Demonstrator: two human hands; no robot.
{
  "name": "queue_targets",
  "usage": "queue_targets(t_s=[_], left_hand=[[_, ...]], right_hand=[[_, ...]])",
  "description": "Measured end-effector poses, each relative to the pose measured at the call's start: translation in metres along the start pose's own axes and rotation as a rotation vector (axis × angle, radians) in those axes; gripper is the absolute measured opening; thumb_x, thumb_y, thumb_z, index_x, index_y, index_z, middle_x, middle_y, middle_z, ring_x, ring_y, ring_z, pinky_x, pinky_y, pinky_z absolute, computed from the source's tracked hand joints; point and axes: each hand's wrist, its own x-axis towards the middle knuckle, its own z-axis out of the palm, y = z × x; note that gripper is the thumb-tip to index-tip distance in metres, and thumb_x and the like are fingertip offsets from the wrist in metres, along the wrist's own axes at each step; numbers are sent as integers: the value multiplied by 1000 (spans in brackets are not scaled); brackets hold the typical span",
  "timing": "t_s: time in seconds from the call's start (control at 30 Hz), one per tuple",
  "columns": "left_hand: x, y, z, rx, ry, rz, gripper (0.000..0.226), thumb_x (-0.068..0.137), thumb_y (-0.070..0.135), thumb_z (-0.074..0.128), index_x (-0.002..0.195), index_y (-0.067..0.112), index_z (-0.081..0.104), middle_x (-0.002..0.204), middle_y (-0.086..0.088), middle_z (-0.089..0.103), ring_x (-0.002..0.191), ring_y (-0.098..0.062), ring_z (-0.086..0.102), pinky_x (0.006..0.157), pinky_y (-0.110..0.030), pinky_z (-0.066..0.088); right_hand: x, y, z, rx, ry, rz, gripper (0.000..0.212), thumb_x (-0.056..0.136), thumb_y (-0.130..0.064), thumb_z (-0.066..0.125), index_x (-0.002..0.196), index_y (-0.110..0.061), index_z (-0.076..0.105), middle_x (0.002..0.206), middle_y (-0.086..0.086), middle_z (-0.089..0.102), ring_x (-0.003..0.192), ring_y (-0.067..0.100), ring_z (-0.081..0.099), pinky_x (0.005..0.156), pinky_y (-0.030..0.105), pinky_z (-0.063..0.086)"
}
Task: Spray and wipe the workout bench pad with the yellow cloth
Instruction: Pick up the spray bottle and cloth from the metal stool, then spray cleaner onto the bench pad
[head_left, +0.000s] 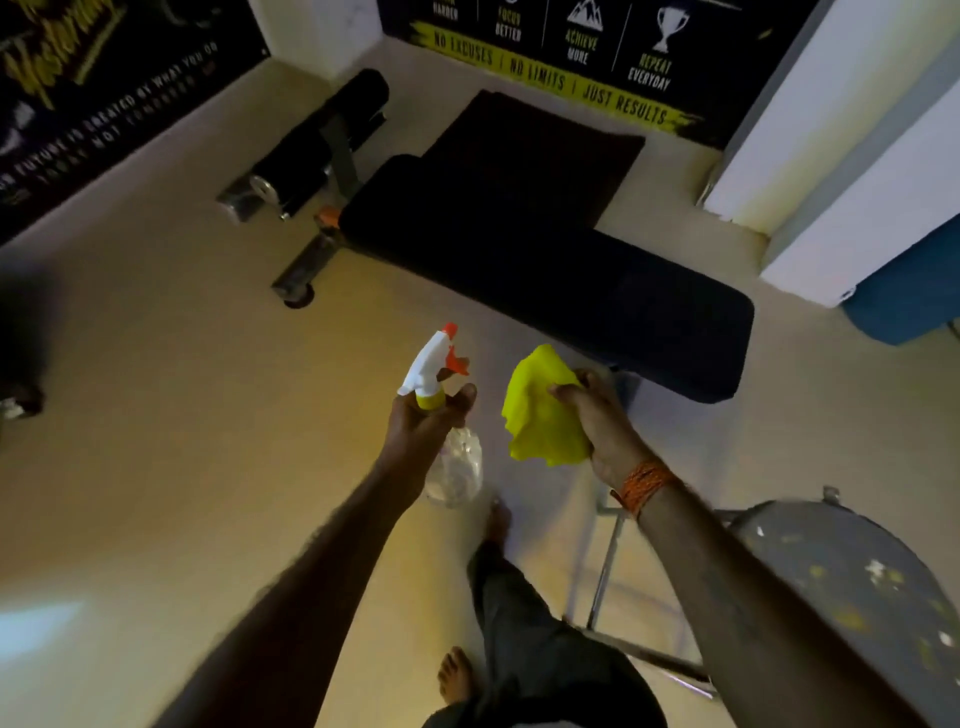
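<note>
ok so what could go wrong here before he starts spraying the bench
The spray bottle in the left hand is short of the bench pad, so mist may land on the floor by the bare feet. The yellow cloth sits bunched in the right hand and may wipe unevenly.

Yellow cloth (543, 415), black bench pad (545, 254)

Premises: small gym room. Evidence: black padded workout bench (545, 270), foam leg rollers (322, 145), motivational fitness banners (561, 57) on walls.
</note>
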Motion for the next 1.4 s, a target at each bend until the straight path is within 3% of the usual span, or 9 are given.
queue_targets(t_s=[0.17,0.33,0.47,0.6,0.8,0.93,1.03,1.2,1.4], left_hand=[[100,15,-6,97,-1,0,59,94,19,70,133,59,52,126,7,66,87,-17,56,80,-39,50],[190,36,1,173,-34,-68,41,89,32,72,105,68,62,100,23,68,87,-8,60,79,-38,49],[262,45,11,82,-41,-96,37,75,43,75,110,49,66,96,-15,59,86,-25,54,77,-42,42],[330,40,20,93,-96,-99,43,80,32,75,120,27,59,103,-35,60,89,-38,57,82,-43,45],[456,2,29,153,-203,-92,50,93,6,68,127,38,50,115,-9,61,87,-17,59,72,-27,47],[544,-46,33,271,-158,-107,41,86,30,77,123,21,60,109,-5,65,91,-26,62,80,-43,52],[601,-86,34,440,-157,-25,55,82,51,70,125,19,59,107,11,64,92,-11,63,81,-33,51],[673,-148,37,496,-96,89,57,81,57,65,119,14,60,107,-1,65,98,-8,62,79,-20,48],[714,-201,42,497,-86,131,41,86,30,74,121,14,61,117,-8,66,111,-14,63,87,-26,52]], right_hand=[[86,-40,25,79,-75,-16,17,90,-23,70,108,-23,70,119,18,72,102,34,67,80,47,51],[160,-82,41,5,-78,-65,11,94,-33,72,104,-29,73,108,2,76,101,28,69,87,49,57],[216,-118,39,-95,-23,-101,9,98,-32,66,91,-38,68,84,-17,71,85,11,65,70,28,53],[273,-135,33,-100,50,-122,13,101,-27,59,99,-38,65,99,-10,69,87,7,64,75,29,52],[378,-123,25,-131,163,-96,7,107,-26,50,104,-31,54,106,-1,63,97,20,60,78,34,48],[460,-97,33,-101,194,-81,14,106,-30,49,104,-43,54,104,-6,62,91,12,60,76,35,52],[529,-69,44,-70,163,4,21,108,-21,46,106,-40,54,109,4,63,96,26,63,78,42,53],[635,-28,52,-10,123,40,13,108,-15,48,119,-17,53,114,13,62,100,29,62,85,48,55],[704,16,29,-497,382,28,45,92,-3,60,136,-13,56,120,15,66,106,33,65,79,31,47]])
